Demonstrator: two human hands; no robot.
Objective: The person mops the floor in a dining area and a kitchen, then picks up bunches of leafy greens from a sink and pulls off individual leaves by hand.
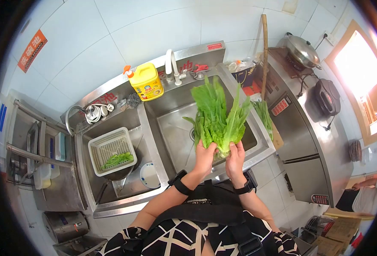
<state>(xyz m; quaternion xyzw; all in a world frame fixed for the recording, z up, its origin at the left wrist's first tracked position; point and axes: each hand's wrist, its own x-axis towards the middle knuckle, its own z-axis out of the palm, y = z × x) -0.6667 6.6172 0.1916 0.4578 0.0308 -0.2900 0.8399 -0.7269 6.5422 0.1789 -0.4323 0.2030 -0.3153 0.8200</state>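
A head of leafy green lettuce (216, 113) is held over the right sink basin (171, 128), its leaves fanning away from me. My left hand (205, 158) is closed around the left side of its base. On the other side of the base, my right hand (235, 158) grips the stem end and lower leaves. In the left basin, a white plastic basket (98, 147) holds some loose green leaves (118, 160). Below and beside the basket are a dark pan, partly hidden, and a white bowl (150, 175) with blue marks.
Behind the basins stand a yellow pump jug (146, 83) and a white faucet (171, 66). More greens (263, 117) lie right of the sink, near a long wooden stick (264, 55). A steel counter with a lidded pot (302, 50) runs along the right. Another person (365, 194) is at far right.
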